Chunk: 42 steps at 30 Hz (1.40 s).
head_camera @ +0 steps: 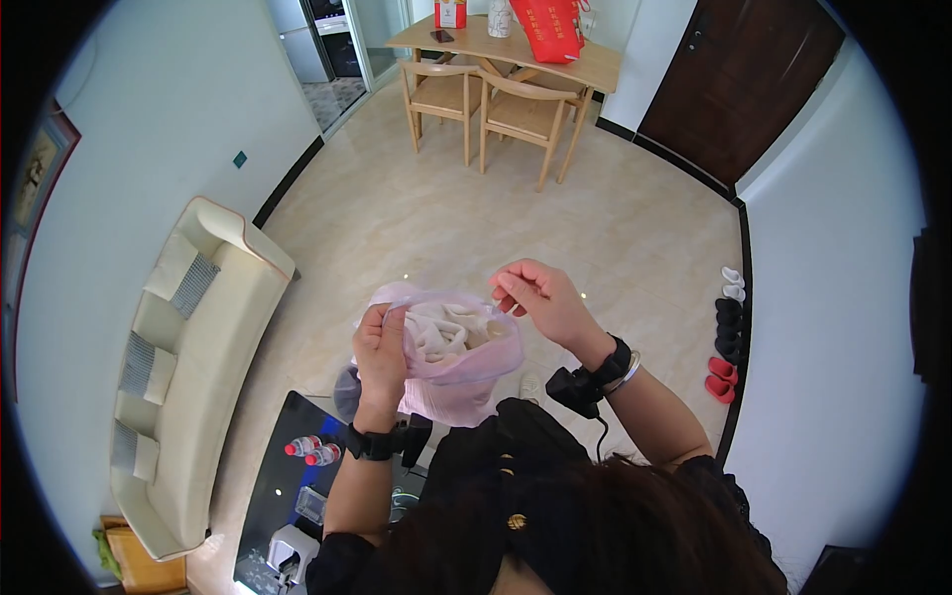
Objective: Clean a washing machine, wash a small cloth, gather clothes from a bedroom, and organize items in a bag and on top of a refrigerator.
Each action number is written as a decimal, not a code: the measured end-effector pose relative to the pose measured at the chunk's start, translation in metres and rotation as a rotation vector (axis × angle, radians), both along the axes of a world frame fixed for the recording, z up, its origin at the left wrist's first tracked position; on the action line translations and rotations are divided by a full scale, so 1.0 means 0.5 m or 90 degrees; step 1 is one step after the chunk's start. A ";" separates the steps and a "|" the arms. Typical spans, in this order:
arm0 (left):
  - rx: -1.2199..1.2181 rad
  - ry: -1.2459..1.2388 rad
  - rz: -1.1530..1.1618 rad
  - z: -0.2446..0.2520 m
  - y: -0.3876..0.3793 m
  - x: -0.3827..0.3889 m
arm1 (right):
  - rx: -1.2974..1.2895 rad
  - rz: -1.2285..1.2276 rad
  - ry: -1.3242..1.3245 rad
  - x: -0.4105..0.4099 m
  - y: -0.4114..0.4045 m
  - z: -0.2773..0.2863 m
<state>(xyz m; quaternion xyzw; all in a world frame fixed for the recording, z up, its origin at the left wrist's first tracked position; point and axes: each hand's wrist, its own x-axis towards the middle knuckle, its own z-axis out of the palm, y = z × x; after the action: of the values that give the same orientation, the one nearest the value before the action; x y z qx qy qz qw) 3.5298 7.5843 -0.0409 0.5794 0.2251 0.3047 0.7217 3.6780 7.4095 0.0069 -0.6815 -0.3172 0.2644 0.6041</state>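
Note:
A thin pink plastic bag (pixel 465 372) hangs in front of me with its mouth spread. White cloth (pixel 442 331) lies bunched inside it. My left hand (pixel 381 346) pinches the left side of the bag's rim between thumb and fingers. Just above the rim's right side is my right hand (pixel 539 297), its fingers curled; whether they hold a bit of the thin plastic cannot be made out. Each wrist wears a black strap with a device, and a bangle sits on the right one.
To the left are a cream sofa (pixel 201 335) with cushions and a black glossy table (pixel 279 476) bearing plastic bottles (pixel 303 446). Ahead stand wooden chairs (pixel 524 111) at a wooden table (pixel 476 41) with a red bag (pixel 554 33). Shoes (pixel 729 327) line the right wall.

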 end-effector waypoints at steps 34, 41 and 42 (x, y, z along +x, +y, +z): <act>0.385 0.294 -0.051 -0.122 -0.012 0.044 | 0.004 0.041 0.660 0.041 -0.033 -0.155; 0.361 0.343 -0.190 -0.095 -0.099 0.155 | -0.107 -0.001 0.695 0.103 -0.026 -0.236; 0.400 0.333 -0.201 -0.093 -0.105 0.170 | -0.105 -0.005 0.703 0.116 -0.024 -0.234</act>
<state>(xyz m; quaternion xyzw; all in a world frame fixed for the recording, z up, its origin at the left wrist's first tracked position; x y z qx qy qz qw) 3.6148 7.5320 -0.0877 0.8557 0.2056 0.0872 0.4668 3.7358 7.3976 -0.1103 -0.4879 0.0710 0.6040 0.6262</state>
